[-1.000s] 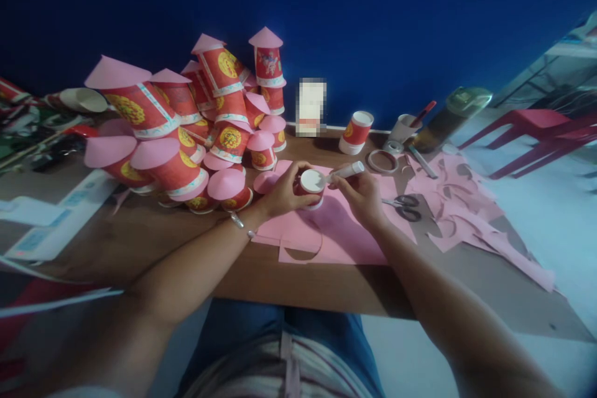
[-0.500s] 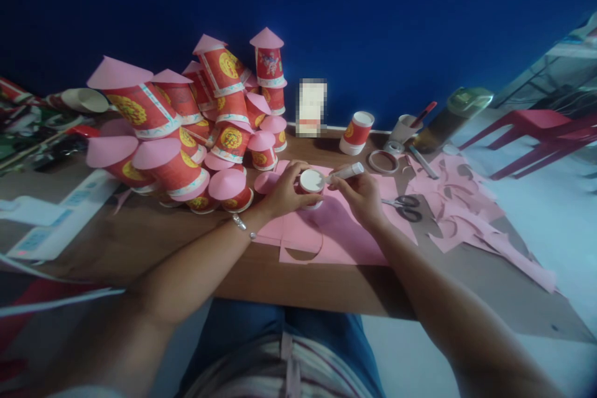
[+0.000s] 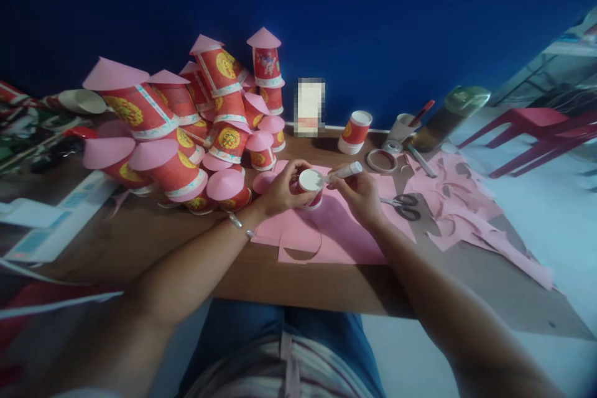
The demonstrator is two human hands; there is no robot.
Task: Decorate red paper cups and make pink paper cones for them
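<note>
The left hand [image 3: 280, 189] was wrapped around a small red cup [image 3: 311, 188]. The cup sat upside down, with its white bottom facing up. The fingers curled round its left side and the thumb went over the top edge. A thin bracelet [image 3: 240, 224] hung on that wrist.

The right hand [image 3: 359, 194] was closed on a white glue stick [image 3: 344, 171]. The stick lay tilted, and its tip touched the right edge of the cup's white bottom. The cup was just above a big pink paper [image 3: 336, 230] in the middle of the table [image 3: 186, 242]. A round hole was cut out of the near edge of the paper.

Just right of the right hand lay scissors [image 3: 403, 206] on the pink paper. Past them was a pile of pink scraps [image 3: 466, 211], spread toward the right edge of the table. Behind the hands lay a tape ring [image 3: 381, 160]. Near it stood another red cup [image 3: 355, 132], also upside down, and a white cup [image 3: 403, 127] with a red pen in it. A green-topped bottle [image 3: 450, 115] lay next to that.

To the left of the hands was a big heap of red cups with pink cone hats [image 3: 186, 130], stacked up high against the blue wall [image 3: 326, 12]. A red chair [image 3: 536, 130] stood far off on the right.
</note>
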